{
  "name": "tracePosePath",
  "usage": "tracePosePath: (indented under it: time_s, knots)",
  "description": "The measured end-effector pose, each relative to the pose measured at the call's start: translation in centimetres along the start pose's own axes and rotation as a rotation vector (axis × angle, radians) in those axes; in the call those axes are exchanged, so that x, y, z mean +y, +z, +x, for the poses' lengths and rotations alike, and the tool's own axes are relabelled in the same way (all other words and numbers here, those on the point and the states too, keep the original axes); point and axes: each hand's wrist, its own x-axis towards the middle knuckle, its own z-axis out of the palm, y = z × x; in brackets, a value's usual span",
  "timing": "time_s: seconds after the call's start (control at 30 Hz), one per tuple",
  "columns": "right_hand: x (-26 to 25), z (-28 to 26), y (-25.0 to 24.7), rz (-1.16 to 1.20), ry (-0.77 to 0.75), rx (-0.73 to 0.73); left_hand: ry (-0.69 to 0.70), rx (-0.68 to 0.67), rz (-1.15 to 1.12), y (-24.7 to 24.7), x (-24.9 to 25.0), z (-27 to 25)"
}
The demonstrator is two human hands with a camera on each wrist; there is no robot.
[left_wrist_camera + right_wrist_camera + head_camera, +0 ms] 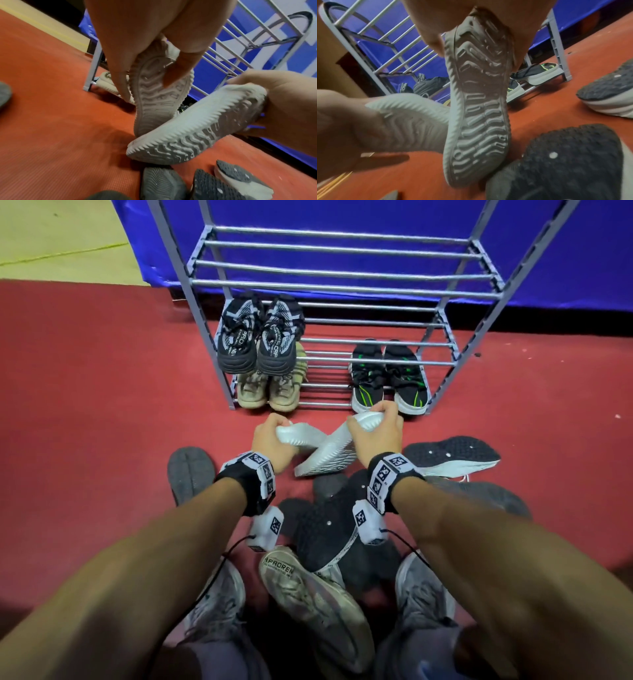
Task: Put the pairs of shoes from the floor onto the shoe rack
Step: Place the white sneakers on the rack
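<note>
One white shoe (301, 433) in left hand (272, 441), its mate (329, 451) in right hand (376, 433)

Three pairs of shoes (259, 337) sit on the shoe rack (339, 285). Loose shoes (329, 529) lie on the floor (85, 405) before the rack.
</note>
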Motion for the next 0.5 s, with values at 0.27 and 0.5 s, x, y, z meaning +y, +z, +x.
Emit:
tracePosePath:
  time_s: [0.27,0.5]
  knots:
    - [-1.3,2.0,-2.3,0.151,0.342,-0.026,-0.306,-0.102,-0.057,-0.7,-1.6,1.4]
    - [1.4,0.9,-3.5,-0.216,0.447,-0.587,-0.439,-0.204,-0.091,0.7,-4.1,0.9]
